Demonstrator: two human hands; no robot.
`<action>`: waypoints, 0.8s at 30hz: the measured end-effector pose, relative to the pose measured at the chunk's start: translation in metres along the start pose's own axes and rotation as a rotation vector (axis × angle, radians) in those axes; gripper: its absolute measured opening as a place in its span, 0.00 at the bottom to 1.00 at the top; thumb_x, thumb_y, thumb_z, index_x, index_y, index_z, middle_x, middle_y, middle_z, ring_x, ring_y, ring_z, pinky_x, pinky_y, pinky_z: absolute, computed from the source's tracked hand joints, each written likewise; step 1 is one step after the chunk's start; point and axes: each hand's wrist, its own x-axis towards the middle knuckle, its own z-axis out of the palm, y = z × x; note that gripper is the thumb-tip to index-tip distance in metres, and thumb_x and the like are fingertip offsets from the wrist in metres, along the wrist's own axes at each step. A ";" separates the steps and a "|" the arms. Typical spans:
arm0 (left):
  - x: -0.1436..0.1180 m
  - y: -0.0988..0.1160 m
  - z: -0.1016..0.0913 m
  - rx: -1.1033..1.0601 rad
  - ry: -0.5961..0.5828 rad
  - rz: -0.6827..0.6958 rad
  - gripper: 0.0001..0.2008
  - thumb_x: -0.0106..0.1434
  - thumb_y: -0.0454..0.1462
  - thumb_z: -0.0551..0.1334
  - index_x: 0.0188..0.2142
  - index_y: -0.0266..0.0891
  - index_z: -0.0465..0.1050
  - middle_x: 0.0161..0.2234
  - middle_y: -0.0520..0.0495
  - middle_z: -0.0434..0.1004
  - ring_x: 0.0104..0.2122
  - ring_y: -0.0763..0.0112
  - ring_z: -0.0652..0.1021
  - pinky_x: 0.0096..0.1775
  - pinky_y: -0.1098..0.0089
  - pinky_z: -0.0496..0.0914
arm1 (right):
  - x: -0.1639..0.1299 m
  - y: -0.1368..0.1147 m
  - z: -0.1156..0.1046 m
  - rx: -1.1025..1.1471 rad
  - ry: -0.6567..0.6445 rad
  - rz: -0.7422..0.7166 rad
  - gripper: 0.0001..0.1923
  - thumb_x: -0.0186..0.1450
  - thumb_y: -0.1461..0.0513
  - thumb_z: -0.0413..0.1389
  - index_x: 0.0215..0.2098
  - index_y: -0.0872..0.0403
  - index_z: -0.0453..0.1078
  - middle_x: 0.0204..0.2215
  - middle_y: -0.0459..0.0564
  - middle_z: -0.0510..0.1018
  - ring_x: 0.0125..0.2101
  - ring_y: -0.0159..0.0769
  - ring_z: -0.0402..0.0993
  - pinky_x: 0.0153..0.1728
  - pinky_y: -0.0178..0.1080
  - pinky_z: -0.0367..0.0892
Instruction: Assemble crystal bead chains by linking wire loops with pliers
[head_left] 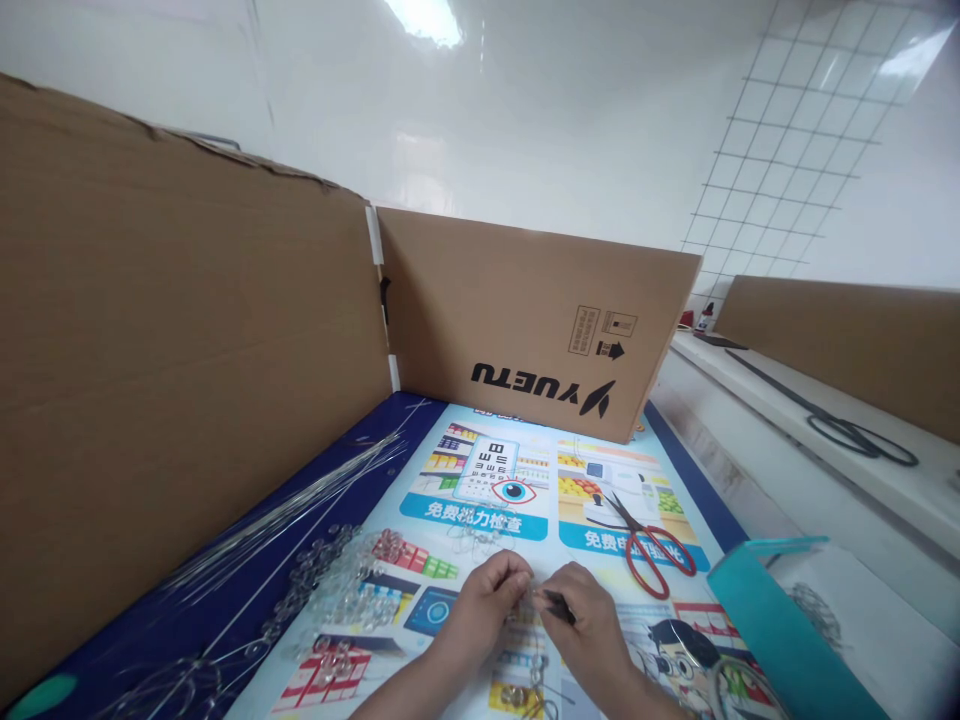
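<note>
Close together over the printed mat are my two hands. My left hand is closed in a pinch at thumb and forefinger; what lies between them is too small to make out. My right hand is closed around a small dark tool, its kind mostly hidden by the fingers. Below the hands lie clear beads with thin wire. A heap of clear beads spreads to the left. Just beyond the hands rests a tangle of fine wire.
Red-handled scissors lie right of my hands. A teal box holds coiled wire. Long thin wires lie at left. Cardboard panels wall off the left and back. Black-handled scissors rest on a white ledge.
</note>
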 end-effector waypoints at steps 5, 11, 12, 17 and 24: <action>0.001 0.001 -0.001 -0.012 0.010 -0.021 0.06 0.59 0.37 0.57 0.27 0.37 0.67 0.19 0.57 0.59 0.21 0.75 0.60 0.24 0.74 0.54 | 0.000 0.002 0.002 -0.004 0.022 0.003 0.05 0.62 0.64 0.53 0.27 0.54 0.66 0.23 0.46 0.68 0.27 0.34 0.64 0.28 0.35 0.59; 0.003 0.000 -0.002 -0.042 0.017 -0.039 0.06 0.59 0.37 0.57 0.28 0.37 0.67 0.19 0.57 0.60 0.21 0.76 0.60 0.24 0.74 0.54 | 0.001 0.001 -0.005 0.010 0.052 -0.029 0.03 0.62 0.65 0.52 0.31 0.53 0.67 0.25 0.47 0.69 0.28 0.35 0.64 0.31 0.37 0.60; 0.003 0.000 -0.002 -0.048 0.017 -0.040 0.06 0.59 0.37 0.57 0.27 0.37 0.67 0.19 0.57 0.60 0.21 0.76 0.60 0.24 0.74 0.54 | 0.001 0.000 -0.007 0.015 0.058 -0.034 0.04 0.62 0.65 0.51 0.31 0.53 0.67 0.25 0.47 0.69 0.29 0.35 0.64 0.32 0.38 0.60; 0.001 0.002 -0.001 -0.069 -0.005 -0.036 0.06 0.59 0.38 0.58 0.27 0.37 0.67 0.19 0.57 0.60 0.21 0.76 0.60 0.24 0.74 0.54 | 0.001 -0.007 -0.005 0.079 0.051 -0.042 0.05 0.61 0.67 0.52 0.30 0.52 0.67 0.25 0.46 0.69 0.28 0.34 0.65 0.31 0.37 0.61; 0.002 -0.003 0.000 -0.102 -0.027 -0.032 0.07 0.59 0.38 0.58 0.27 0.37 0.67 0.19 0.57 0.60 0.21 0.76 0.60 0.24 0.74 0.54 | 0.000 -0.007 0.003 0.078 0.060 -0.070 0.07 0.60 0.70 0.52 0.30 0.52 0.67 0.25 0.45 0.69 0.28 0.34 0.65 0.33 0.39 0.60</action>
